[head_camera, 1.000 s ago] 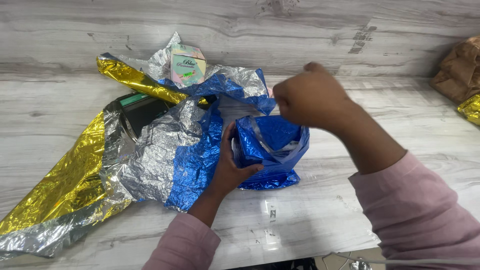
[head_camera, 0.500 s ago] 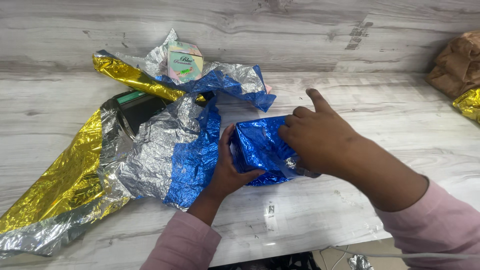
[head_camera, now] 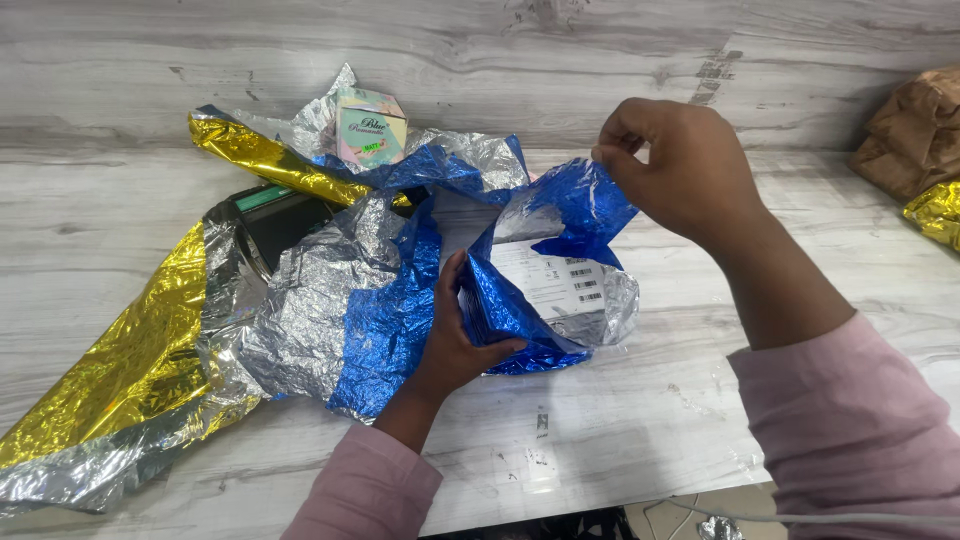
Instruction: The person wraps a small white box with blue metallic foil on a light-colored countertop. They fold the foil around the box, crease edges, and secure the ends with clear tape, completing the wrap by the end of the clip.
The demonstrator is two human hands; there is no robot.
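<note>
Item: white box [head_camera: 548, 285] half-wrapped in blue foil [head_camera: 575, 205], centre of my table [head_camera: 640, 420]; my left hand [head_camera: 462, 335] clasps its near side, my right hand [head_camera: 680, 165] pinches the foil flap raised above it

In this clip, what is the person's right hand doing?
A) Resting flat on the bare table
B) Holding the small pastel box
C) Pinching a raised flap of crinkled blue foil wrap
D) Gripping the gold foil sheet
C: the right hand pinches a lifted flap of the crinkled blue foil wrap above the white box, while the left hand steadies the parcel's side.
</note>
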